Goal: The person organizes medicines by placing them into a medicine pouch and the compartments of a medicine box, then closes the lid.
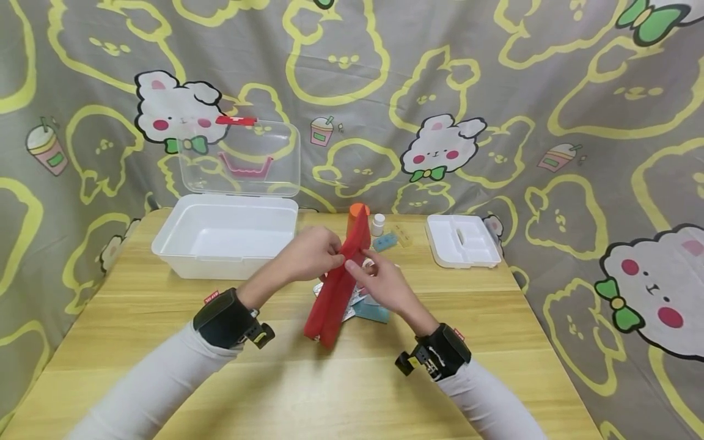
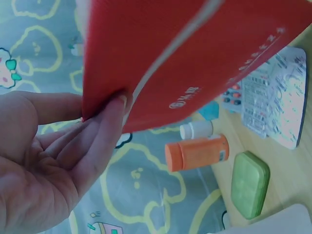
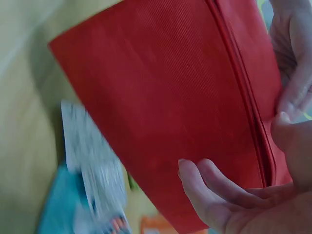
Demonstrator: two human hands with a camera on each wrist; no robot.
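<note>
A flat red zip pouch (image 1: 337,299) is held up on edge over the middle of the table. My left hand (image 1: 313,253) pinches its upper edge between thumb and fingers. From the other side, my right hand (image 1: 387,284) grips the pouch, its thumb at the zipper edge and its fingers against the red face (image 3: 161,97). In the left wrist view, white printing shows on the pouch's side. Blister packs of pills (image 2: 273,97) lie beneath and behind it, beside a teal flat packet (image 1: 371,313). The pouch partly hides them in the head view.
An orange bottle (image 2: 200,153), a white bottle (image 1: 377,225), a blue pill case (image 1: 385,242), a yellow one (image 1: 404,234) and a green case (image 2: 250,185) stand behind the pouch. A white box (image 1: 198,269) with raised clear lid is left; a white divided tray (image 1: 472,259) is right.
</note>
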